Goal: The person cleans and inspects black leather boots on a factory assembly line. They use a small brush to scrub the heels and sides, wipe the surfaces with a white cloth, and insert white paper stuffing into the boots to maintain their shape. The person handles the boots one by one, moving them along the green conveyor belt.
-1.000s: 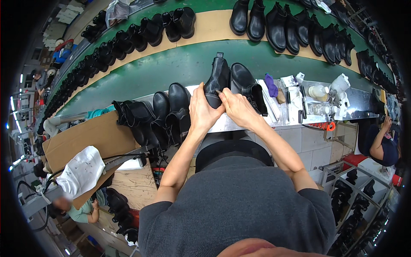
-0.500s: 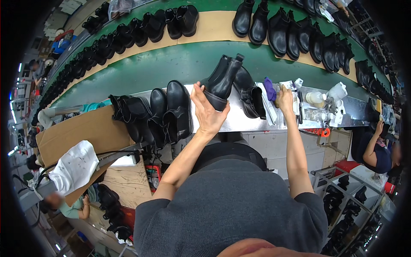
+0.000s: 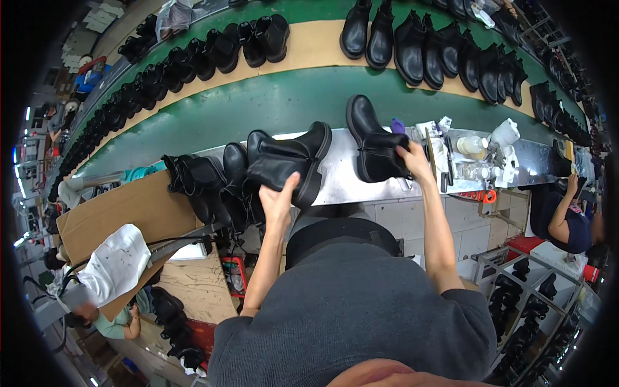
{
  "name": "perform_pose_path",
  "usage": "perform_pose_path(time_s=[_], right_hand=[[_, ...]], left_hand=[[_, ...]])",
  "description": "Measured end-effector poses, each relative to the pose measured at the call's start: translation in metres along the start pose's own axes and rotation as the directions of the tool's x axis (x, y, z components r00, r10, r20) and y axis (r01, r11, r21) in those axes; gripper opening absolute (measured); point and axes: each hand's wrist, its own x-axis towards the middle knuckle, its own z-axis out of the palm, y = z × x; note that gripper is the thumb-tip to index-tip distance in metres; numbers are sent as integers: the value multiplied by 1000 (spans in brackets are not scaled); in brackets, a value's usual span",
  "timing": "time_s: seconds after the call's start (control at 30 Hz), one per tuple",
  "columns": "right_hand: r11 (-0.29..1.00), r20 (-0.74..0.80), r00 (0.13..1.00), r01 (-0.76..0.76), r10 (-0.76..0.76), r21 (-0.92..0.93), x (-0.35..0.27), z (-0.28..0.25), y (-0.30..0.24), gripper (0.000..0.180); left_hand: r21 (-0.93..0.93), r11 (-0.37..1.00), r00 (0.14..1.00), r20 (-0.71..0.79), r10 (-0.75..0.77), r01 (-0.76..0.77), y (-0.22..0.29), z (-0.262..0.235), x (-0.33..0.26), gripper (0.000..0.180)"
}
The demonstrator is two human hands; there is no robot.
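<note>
With fingers hidden beneath it and thumb on its upper, my left hand [image 3: 278,201] grips a black ankle boot [image 3: 284,155]. That boot lies tilted on its side over the metal bench, sole turned to the right. At the other boot [image 3: 374,138], my right hand [image 3: 416,161] is closed on the top of its shaft; the toe points away from me. Left of my left hand, more black boots [image 3: 213,184] stand close together, partly covered by the held one. A purple cloth [image 3: 398,126] shows just behind the right boot's shaft.
Bottles [image 3: 474,145] and small tools sit on the metal bench [image 3: 338,184] at right. Beyond it, rows of black boots [image 3: 412,48] stand on cardboard on a green surface [image 3: 258,97]. A cardboard sheet [image 3: 119,219] leans at left. Another person [image 3: 564,216] works at far right.
My left hand has carried its boot left and lower, turning it onto its side. My right hand has left the items by the purple cloth and taken hold of the second boot, which has turned.
</note>
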Motion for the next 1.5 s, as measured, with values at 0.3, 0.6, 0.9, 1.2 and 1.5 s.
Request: perform_pose_path(time_s=[0.3, 0.6, 0.9, 1.2, 1.5], right_hand=[[294, -81, 935, 189, -346, 937, -40, 90, -33, 43], [384, -49, 967, 145, -249, 912, -45, 67, -83, 43], [958, -39, 997, 47, -60, -282, -40, 68, -89, 36], [997, 90, 996, -15, 22, -81, 25, 16, -93, 79], [804, 60, 945, -239, 322, -544, 86, 100, -89, 128]], left_hand=[[-782, 426, 891, 391, -230, 454, 14, 20, 0, 61], [-766, 494, 903, 416, -105, 410, 38, 19, 1, 60], [309, 916, 960, 190, 206, -257, -36, 22, 19, 78], [629, 724, 897, 440, -33, -282, 20, -6, 112, 61], [946, 316, 927, 176, -332, -67, -72, 74, 183, 114]])
